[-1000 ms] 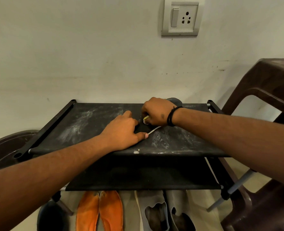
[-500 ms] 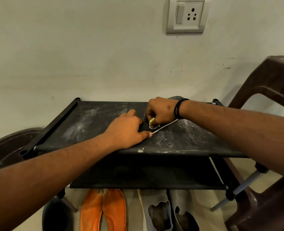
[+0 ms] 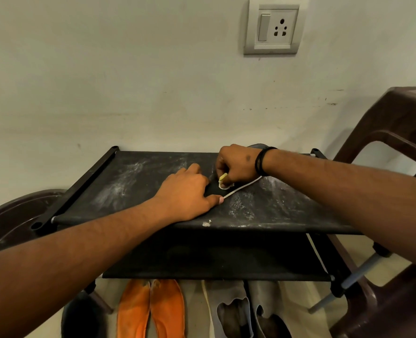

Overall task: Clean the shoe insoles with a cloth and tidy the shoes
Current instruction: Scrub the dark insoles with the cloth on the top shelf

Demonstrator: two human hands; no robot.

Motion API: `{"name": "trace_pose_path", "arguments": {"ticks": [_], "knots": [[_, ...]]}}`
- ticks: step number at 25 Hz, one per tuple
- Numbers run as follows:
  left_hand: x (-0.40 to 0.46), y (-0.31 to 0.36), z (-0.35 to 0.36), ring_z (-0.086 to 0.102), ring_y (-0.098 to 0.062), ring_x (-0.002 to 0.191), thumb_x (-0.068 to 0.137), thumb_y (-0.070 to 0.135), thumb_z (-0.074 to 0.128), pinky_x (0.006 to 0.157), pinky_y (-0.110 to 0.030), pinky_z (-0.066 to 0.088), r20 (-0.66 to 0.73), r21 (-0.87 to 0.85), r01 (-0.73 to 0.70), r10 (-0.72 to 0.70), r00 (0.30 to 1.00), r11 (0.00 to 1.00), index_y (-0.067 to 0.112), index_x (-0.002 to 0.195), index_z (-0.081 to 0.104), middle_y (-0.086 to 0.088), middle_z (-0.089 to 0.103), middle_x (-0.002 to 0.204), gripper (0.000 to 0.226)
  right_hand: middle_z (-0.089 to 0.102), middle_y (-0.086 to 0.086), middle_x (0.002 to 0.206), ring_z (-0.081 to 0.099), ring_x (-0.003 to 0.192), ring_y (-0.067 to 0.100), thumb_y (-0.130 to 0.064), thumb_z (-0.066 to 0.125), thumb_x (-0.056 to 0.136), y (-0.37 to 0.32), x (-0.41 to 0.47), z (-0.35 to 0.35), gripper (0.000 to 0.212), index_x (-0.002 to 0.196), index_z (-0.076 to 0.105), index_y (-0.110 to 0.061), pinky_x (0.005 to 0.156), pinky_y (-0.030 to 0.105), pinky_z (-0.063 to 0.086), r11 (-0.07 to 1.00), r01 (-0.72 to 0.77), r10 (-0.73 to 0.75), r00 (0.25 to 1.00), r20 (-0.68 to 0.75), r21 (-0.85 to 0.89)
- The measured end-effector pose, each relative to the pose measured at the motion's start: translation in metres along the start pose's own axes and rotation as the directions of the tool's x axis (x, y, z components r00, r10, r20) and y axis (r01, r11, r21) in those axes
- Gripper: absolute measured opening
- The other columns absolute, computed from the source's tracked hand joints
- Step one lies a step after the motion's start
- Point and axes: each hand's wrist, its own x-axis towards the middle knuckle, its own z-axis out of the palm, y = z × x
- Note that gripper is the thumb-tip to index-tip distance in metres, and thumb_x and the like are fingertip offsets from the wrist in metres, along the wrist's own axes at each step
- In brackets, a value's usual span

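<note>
Top shelf of the rack point(image 3: 133, 181), dusty, carries a dark insole point(image 3: 238, 189) with a pale edge: left hand point(image 3: 189, 193) lies on it, fingers resting flat, while right hand point(image 3: 236, 167) grips a small yellow cloth point(image 3: 223, 177) against it. Below, on the floor, orange insoles point(image 3: 150, 311) lie beside grey shoes point(image 3: 246, 311). A brown chair point(image 3: 394, 132) crowds the right, a socket point(image 3: 275, 26) on the wall above.

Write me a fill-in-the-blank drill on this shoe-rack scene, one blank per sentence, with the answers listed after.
1. The right hand wears a black band on its ____.
2. The pair of flat shoes on the floor under the rack is coloured ____.
3. On the wall above the rack is a switch with a ____.
4. The chair to the right of the rack is coloured ____.

Answers: wrist; orange; socket; brown
</note>
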Motion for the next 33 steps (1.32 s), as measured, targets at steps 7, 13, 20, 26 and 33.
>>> {"name": "trace_pose_path", "arguments": {"ticks": [7,13,20,26,33], "knots": [[0.000,0.001,-0.001,0.053,-0.024,0.107,0.092,0.068,0.048,0.089,-0.041,0.049,0.004,-0.008,-0.004,0.004,1.000,1.000,0.015,0.123,0.068,-0.006,0.050,0.118,0.064,0.068,0.005,0.092,0.063,0.085,0.026,-0.028,0.065,0.085,0.004,0.014,0.012,0.012,0.092,0.069,-0.019,0.065,0.030,0.045,0.978,-0.129,0.073,0.948,-0.310,-0.166],[-0.002,0.001,-0.003,0.053,-0.023,0.107,0.091,0.069,0.048,0.087,-0.039,0.047,0.014,-0.006,0.008,-0.008,1.000,1.000,0.019,0.125,0.067,-0.003,0.049,0.115,0.064,0.071,0.000,0.076,0.064,0.074,0.016,-0.023,0.074,0.080,0.002,0.003,0.011,0.009,0.079,0.074,-0.014,0.064,0.027,0.047,1.000,-0.017,0.020,0.986,-0.163,0.018],[-0.003,-0.004,-0.003,0.058,-0.016,0.098,0.079,0.074,0.062,0.078,-0.034,0.050,-0.020,-0.189,0.079,-0.084,0.996,0.979,0.026,0.127,0.064,0.003,0.053,0.110,0.068,0.072,0.003,0.070,0.057,0.054,0.015,-0.025,0.074,0.085,0.006,-0.027,-0.016,0.020,0.084,0.074,-0.005,0.046,0.017,0.042,0.888,0.030,0.039,0.989,-0.142,0.459],[0.013,-0.018,-0.027,0.065,-0.006,0.082,0.076,0.035,0.086,0.069,-0.022,0.048,0.052,-0.560,0.256,-0.275,0.960,0.788,0.024,0.105,0.078,0.009,0.070,0.089,0.032,0.070,0.004,0.071,0.060,0.052,0.013,-0.029,0.067,0.090,0.022,-0.030,0.007,0.014,0.091,0.068,-0.015,0.051,0.025,0.050,0.879,-0.013,0.229,0.889,-0.397,0.476],[0.002,-0.015,-0.042,0.067,-0.006,0.080,0.073,0.058,0.081,0.074,-0.029,0.055,0.121,-0.437,0.165,-0.124,0.985,0.884,0.030,0.109,0.074,0.010,0.072,0.085,0.047,0.072,-0.007,0.080,0.064,0.075,0.005,-0.020,0.069,0.083,0.014,-0.047,-0.011,0.006,0.083,0.075,-0.021,0.069,0.025,0.053,0.956,0.035,0.050,0.958,-0.281,0.290]]}}
